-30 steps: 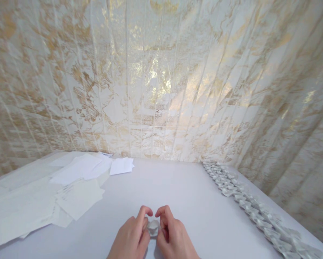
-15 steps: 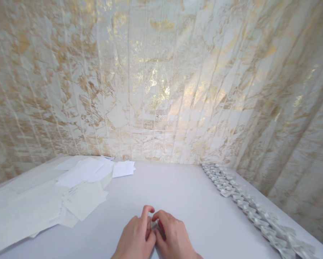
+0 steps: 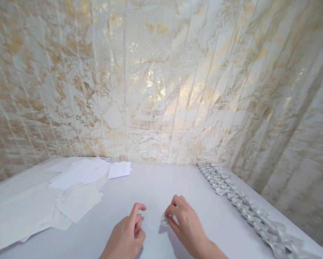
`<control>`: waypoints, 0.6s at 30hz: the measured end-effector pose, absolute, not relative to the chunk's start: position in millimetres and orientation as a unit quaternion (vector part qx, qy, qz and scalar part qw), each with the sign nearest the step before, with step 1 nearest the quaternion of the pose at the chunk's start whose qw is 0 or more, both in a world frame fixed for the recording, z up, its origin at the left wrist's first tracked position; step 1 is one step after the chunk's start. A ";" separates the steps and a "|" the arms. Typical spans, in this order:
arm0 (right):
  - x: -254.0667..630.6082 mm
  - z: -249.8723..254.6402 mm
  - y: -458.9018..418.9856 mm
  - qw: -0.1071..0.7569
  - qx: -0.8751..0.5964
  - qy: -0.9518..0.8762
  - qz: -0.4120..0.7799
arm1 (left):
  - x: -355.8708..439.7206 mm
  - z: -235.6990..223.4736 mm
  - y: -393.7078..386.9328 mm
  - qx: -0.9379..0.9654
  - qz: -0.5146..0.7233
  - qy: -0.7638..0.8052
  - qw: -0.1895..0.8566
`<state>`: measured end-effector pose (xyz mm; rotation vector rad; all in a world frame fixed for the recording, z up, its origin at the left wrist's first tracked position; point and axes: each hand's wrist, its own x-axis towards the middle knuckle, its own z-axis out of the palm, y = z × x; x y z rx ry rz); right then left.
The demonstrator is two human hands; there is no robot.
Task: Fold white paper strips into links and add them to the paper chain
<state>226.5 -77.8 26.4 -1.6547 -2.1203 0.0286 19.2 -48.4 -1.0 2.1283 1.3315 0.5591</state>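
Between the thumb and fingers of my right hand is a small folded paper piece, pale grey-white, its left part sticking out over the table. The rest of it is hidden behind the fingers. To the left, my left hand is apart from the paper and holds nothing. Its index finger is raised and bent, the other fingers are curled loosely, and the thumb stands away from the index finger. Both hands are over the near middle of the white table.
Rows of similar folded paper pieces run along the table's right side. Loose paper sheets overlap on the left, with a small stack of cut paper at the back. A gold-patterned curtain hangs behind the table.
My hands were together around the small paper and have separated. My right hand has moved right and slightly away with the paper, while my left hand has let go and shifted left.
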 end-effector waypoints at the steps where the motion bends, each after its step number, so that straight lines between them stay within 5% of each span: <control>1: 242.7 32.4 -78.1 0.211 -0.602 -0.770 -0.003 | 19.1 -1.1 -48.7 0.797 0.207 0.494 0.278; 10: 426.6 38.0 -83.3 0.139 -0.655 -0.723 -0.171 | 20.8 -4.3 -51.1 0.821 0.189 0.481 0.243; 18: 466.1 5.5 -66.2 0.106 -0.693 -0.674 -0.235 | 19.1 -11.3 -49.8 0.825 0.192 0.481 0.227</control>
